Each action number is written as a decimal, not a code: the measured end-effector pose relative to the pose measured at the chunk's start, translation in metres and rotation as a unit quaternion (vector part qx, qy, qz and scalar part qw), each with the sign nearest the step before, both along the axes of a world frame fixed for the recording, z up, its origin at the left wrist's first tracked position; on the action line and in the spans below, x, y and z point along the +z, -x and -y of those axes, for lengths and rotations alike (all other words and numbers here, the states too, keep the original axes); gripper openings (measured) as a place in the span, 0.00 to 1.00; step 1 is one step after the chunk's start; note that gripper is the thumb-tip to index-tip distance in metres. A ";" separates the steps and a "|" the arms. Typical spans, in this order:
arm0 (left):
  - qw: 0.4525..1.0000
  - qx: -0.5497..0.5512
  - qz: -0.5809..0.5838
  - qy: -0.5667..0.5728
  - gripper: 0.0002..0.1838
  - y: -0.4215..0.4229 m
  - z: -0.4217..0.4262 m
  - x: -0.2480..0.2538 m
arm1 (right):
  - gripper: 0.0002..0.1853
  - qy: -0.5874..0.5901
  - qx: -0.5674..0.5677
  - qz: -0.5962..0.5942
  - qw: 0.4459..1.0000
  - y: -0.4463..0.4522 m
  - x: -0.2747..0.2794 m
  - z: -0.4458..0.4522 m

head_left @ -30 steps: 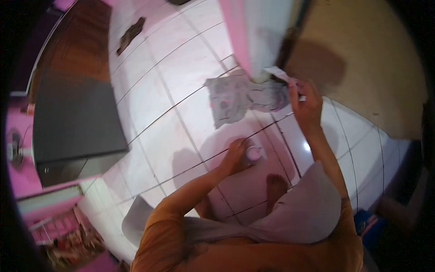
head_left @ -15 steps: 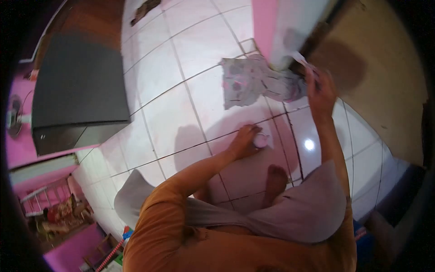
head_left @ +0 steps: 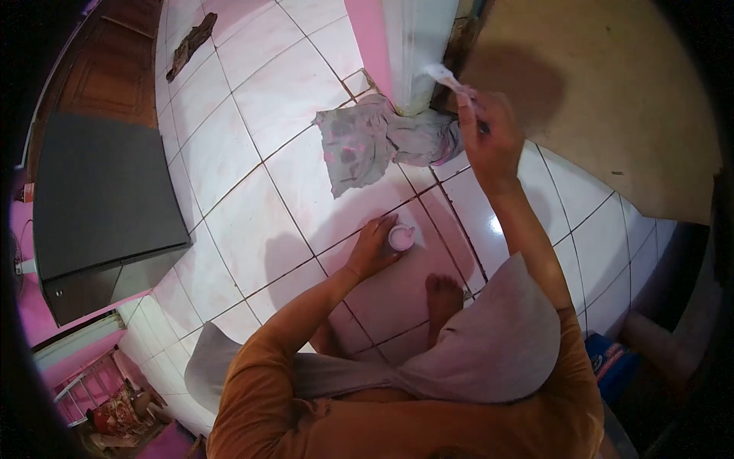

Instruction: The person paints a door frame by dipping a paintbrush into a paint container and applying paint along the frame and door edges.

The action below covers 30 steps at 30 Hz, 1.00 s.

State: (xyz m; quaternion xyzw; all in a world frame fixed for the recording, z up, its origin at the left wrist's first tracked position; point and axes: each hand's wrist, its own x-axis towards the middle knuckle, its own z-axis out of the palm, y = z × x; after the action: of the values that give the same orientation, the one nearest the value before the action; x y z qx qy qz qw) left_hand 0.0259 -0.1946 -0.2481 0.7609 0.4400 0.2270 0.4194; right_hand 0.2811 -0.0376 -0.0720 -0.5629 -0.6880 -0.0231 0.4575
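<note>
My left hand (head_left: 374, 246) is wrapped round the side of a small cup (head_left: 401, 238) with pale pink contents, low over the white floor tiles. Raised at the right, my right hand (head_left: 492, 138) grips a thin tool with a whitish end (head_left: 443, 75); what kind of tool it is I cannot make out. That end is at or close to the pale door-frame post (head_left: 419, 57). Below the post a crumpled, stained grey cloth (head_left: 355, 145) lies on the floor, between my two hands and farther forward.
A brown board (head_left: 612, 99) stands at the right beside the post. At the left is a dark grey cabinet (head_left: 107, 191). A brown rag (head_left: 191, 46) lies at the upper left. A blue object (head_left: 612, 366) is at the lower right, near my knee.
The view has shifted, first one way and then back. My right hand still holds the tool near the post, and my left hand stays on the cup.
</note>
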 end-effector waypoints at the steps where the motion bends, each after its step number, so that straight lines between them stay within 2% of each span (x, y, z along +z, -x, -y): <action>1: 1.000 -0.002 0.001 0.000 0.39 0.000 -0.001 0.000 | 0.08 0.014 -0.008 -0.050 0.999 0.002 0.010 0.005; 2: 1.000 -0.013 -0.002 -0.011 0.38 -0.001 -0.002 -0.001 | 0.08 0.028 -0.016 -0.099 0.995 0.002 0.015 0.008; 3: 0.999 -0.024 -0.005 -0.022 0.38 -0.001 -0.002 -0.003 | 0.08 0.028 -0.016 -0.097 0.995 -0.001 0.011 0.008; 5: 1.000 -0.023 0.000 -0.014 0.38 -0.003 -0.001 -0.009 | 0.08 0.033 -0.016 0.019 0.999 -0.007 -0.004 0.009; 6: 1.000 -0.023 0.001 -0.006 0.38 -0.003 -0.002 -0.008 | 0.08 0.035 -0.017 0.020 0.999 -0.006 -0.005 0.011; 8: 1.000 -0.009 0.009 -0.016 0.37 -0.003 -0.004 -0.006 | 0.09 0.088 0.006 -0.075 0.993 -0.003 -0.006 0.015; 10: 1.000 0.005 0.015 -0.026 0.37 -0.005 -0.008 0.004 | 0.09 0.114 0.010 -0.114 0.987 -0.009 -0.001 0.022; 12: 0.999 0.035 -0.025 -0.010 0.36 -0.010 -0.017 0.015 | 0.10 0.137 0.011 -0.151 0.979 -0.018 0.011 0.028; 14: 0.999 0.043 -0.007 -0.027 0.36 -0.011 -0.029 0.024 | 0.11 0.209 0.007 -0.305 0.929 -0.022 0.025 0.037; 17: 0.996 0.054 0.030 -0.059 0.37 -0.009 -0.047 0.017 | 0.11 0.236 0.040 -0.334 0.912 -0.028 0.046 0.044; 19: 0.989 0.091 0.062 -0.096 0.37 -0.013 -0.061 0.023 | 0.11 0.264 0.050 -0.335 0.903 -0.032 0.054 0.050; 21: 0.989 0.108 0.060 -0.085 0.37 -0.014 -0.073 0.033 | 0.09 0.335 0.091 -0.253 0.903 -0.030 0.064 0.056; 25: 0.985 0.131 0.062 -0.097 0.36 -0.019 -0.096 0.054 | 0.08 0.330 0.152 -0.216 0.906 -0.017 0.067 0.059; 27: 0.985 0.136 0.076 -0.077 0.36 -0.023 -0.102 0.061 | 0.08 0.289 0.201 -0.153 0.923 -0.012 0.065 0.058; 30: 0.986 0.132 0.079 -0.071 0.35 -0.023 -0.111 0.068 | 0.09 0.294 0.214 -0.144 0.920 -0.007 0.060 0.056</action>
State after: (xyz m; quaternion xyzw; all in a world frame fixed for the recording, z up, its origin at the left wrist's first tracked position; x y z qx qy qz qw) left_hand 0.0492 -0.0837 -0.1800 0.7036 0.4852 0.3701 0.3641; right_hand 0.2881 -0.0934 -0.0116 -0.5086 -0.6943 0.3598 0.3601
